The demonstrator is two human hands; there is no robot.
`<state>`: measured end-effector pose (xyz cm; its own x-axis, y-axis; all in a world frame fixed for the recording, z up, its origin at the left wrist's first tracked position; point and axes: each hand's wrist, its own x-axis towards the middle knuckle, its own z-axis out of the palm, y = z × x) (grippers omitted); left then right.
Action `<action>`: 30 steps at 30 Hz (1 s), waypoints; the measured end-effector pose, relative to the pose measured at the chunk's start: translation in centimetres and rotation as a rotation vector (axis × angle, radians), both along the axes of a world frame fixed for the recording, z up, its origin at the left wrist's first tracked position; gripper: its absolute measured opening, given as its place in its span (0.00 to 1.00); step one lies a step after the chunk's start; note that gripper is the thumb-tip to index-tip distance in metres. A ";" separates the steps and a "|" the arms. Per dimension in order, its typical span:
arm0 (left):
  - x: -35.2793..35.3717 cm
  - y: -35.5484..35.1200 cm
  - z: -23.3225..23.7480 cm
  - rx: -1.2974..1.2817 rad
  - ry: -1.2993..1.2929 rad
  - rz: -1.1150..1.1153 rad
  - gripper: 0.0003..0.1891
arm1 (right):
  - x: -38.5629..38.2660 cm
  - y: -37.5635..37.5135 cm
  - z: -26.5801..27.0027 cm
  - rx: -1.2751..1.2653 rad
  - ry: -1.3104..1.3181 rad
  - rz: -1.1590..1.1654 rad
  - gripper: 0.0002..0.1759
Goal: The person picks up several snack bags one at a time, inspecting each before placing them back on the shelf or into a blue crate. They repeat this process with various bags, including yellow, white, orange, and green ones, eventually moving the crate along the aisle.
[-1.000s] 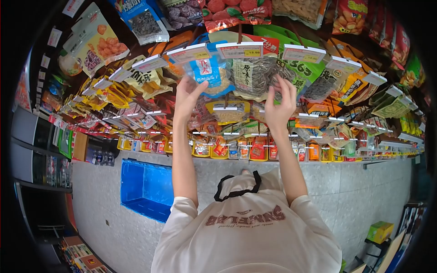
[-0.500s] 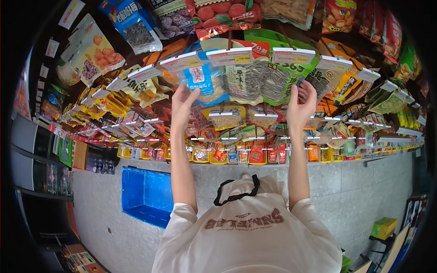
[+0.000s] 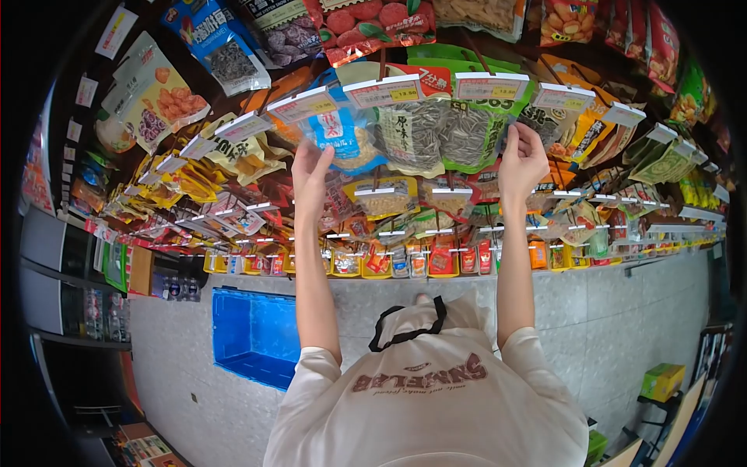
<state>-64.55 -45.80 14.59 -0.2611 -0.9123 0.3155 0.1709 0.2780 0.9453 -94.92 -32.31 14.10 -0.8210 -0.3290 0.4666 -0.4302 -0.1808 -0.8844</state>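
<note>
Packets hang from hooks behind price tags at the upper middle. My left hand (image 3: 311, 173) is at the left lower edge of a blue and clear packet (image 3: 342, 140), thumb against its front; its other fingers are mostly hidden. Beside that packet hangs one with dark seeds (image 3: 411, 138), then a green packet of striped seeds (image 3: 471, 134). My right hand (image 3: 521, 162) is at the right edge of the green packet, its fingers curled towards the thumb. Whether they pinch the edge is too small to tell.
Price tags (image 3: 393, 92) stick out in front of the packets. Below are more hanging packets and a row of yellow bins (image 3: 345, 265). An open blue crate (image 3: 253, 331) stands on the grey floor at the left. A yellow-green box (image 3: 663, 381) is at the lower right.
My right hand has moved slightly right and its fingers have drawn closer to the thumb. My left hand stays at the blue packet. The view has shifted a little.
</note>
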 end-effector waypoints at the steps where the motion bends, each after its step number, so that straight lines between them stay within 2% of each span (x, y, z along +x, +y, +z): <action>1: 0.2 -0.2 -0.1 -0.014 -0.012 0.010 0.15 | 0.1 -0.1 -0.2 0.001 -0.002 -0.001 0.10; 3: 0.3 -0.3 -0.6 -0.028 -0.025 0.020 0.16 | 0.2 -0.7 -1.0 -0.182 -0.022 0.024 0.11; 6: -0.1 0.8 0.0 -0.047 0.009 0.101 0.18 | 0.6 -0.4 -1.7 -0.254 -0.028 0.031 0.10; 11: -0.4 1.6 0.0 -0.140 0.077 0.141 0.23 | 0.9 0.1 -2.8 -0.213 0.071 -0.045 0.08; 15: 0.0 1.9 -0.9 -0.205 0.018 0.196 0.24 | 1.0 0.4 -3.7 -0.166 0.143 -0.121 0.08; 17: 0.2 3.0 -0.9 -0.224 -0.036 0.323 0.24 | 1.2 0.9 -4.0 -0.179 0.146 -0.126 0.08; 18: 0.5 3.6 -1.0 -0.220 -0.037 0.317 0.24 | 1.5 1.3 -4.2 -0.192 0.149 -0.128 0.08; 20: 1.4 5.6 -0.8 -0.282 -0.168 0.450 0.21 | 2.4 2.5 -4.4 -0.155 0.150 -0.123 0.08; 22: 2.5 7.5 -1.6 -0.336 -0.192 0.520 0.17 | 3.3 3.9 -5.4 -0.116 0.152 -0.123 0.07; 24: 4.6 9.5 -3.8 -0.259 -0.220 0.568 0.13 | 4.1 5.6 -7.7 0.001 0.226 -0.141 0.06; 28: 9.4 14.1 -9.0 -0.216 -0.273 0.606 0.08 | 7.0 10.0 -11.4 0.142 0.124 -0.069 0.09; 30: 11.9 16.6 -11.8 -0.014 -0.255 0.676 0.07 | 8.0 12.4 -14.6 0.199 0.162 -0.075 0.11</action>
<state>-52.64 -29.19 2.80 0.2917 -0.8968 0.3326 -0.2682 0.2571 0.9284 -86.88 -19.96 -0.50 -0.7665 -0.3690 0.5256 -0.5743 0.0275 -0.8182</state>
